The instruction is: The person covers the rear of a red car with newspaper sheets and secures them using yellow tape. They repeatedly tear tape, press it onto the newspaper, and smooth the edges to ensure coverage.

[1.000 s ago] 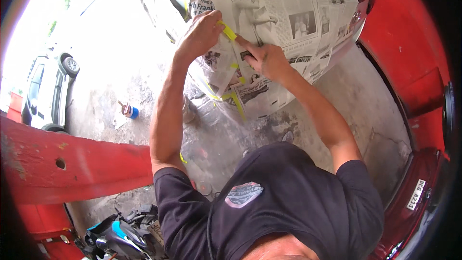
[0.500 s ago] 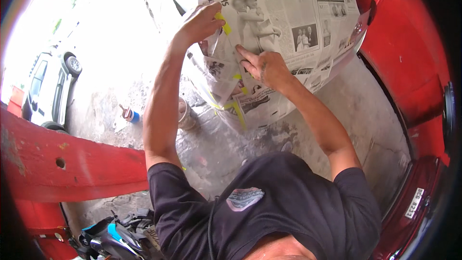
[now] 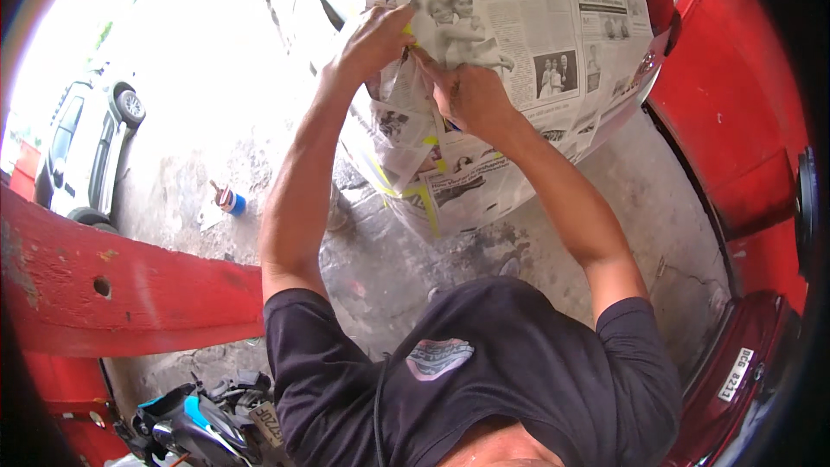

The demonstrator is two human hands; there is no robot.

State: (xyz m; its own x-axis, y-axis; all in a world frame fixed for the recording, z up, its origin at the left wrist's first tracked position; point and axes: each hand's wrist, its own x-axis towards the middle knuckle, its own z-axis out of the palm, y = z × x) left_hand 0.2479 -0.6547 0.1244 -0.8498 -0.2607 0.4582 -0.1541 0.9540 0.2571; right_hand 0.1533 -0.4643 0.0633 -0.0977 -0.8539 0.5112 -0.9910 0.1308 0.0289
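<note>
Two hands, both up at the newspaper covering (image 3: 596, 60). Your left hand (image 3: 377, 39) has its fingers curled in at the yellow tape (image 3: 410, 32); pinching it or pressing it flat, can't tell. Your right hand (image 3: 471, 99) points its index finger at the same spot, other fingers curled under. A bit of blue shows below the palm; can't tell what it is or whether you grip it.

Tape sits along a seam between sheets, right between your fingertips. More yellow strips (image 3: 419, 199) hold the lower corner, near where the paper wraps round the rounded body underneath.

Step in hand, as judged: fixing a short tape run over that seam. Next move seems to call for the left fingers keeping the upper end put while the right index smooths downward, lightly, since thin newsprint could tear or crease.

Further out: a container (image 3: 339, 212), partly behind your left forearm, on the concrete floor (image 3: 596, 216); a blue-and-white can (image 3: 232, 201) left of it. Red beam (image 3: 138, 285) to your left, motorcycle (image 3: 199, 419) below it, white vehicle (image 3: 82, 147) beyond. Dark red car (image 3: 743, 380) at lower right, red panel (image 3: 735, 104) above it.
</note>
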